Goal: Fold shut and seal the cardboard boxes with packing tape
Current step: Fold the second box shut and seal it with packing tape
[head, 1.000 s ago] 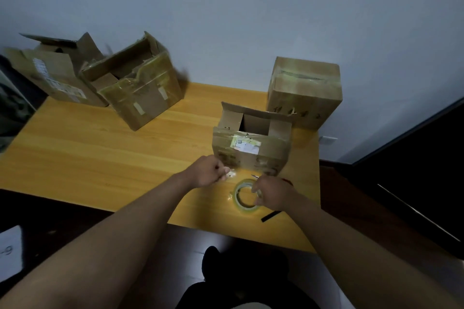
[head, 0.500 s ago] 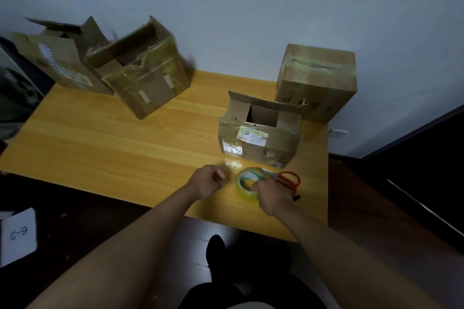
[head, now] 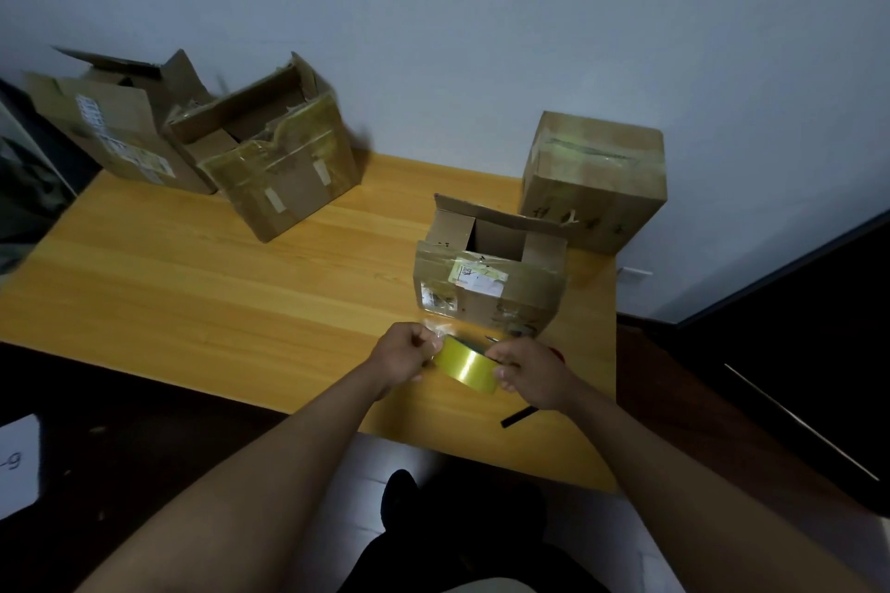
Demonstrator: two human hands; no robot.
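Half a second ago the tape roll (head: 466, 364) lay flat on the table beside the scissors; now it is lifted off the wood and turned on its edge, held between both hands just in front of the open box. The right hand (head: 532, 373) grips the right side of the roll, the fingers curled over its rim and the thumb under it. The left hand (head: 402, 354) has come close to the roll and is closed at its left side; it seems to pinch the loose end of the clear tape, but the strip itself is too faint to see well.

The small open box (head: 486, 284) stands directly behind the hands, its flaps up and a white label on its near side. Behind it to the right, against the wall, is a closed box (head: 595, 178) with tape already across its top. At the far left of the wooden table (head: 202, 294) two bigger boxes (head: 284, 159) stand open, touching each other. A red handle of the scissors (head: 556, 353) shows just behind the right hand, and a thin black strip (head: 519, 417) lies near the table's front edge.
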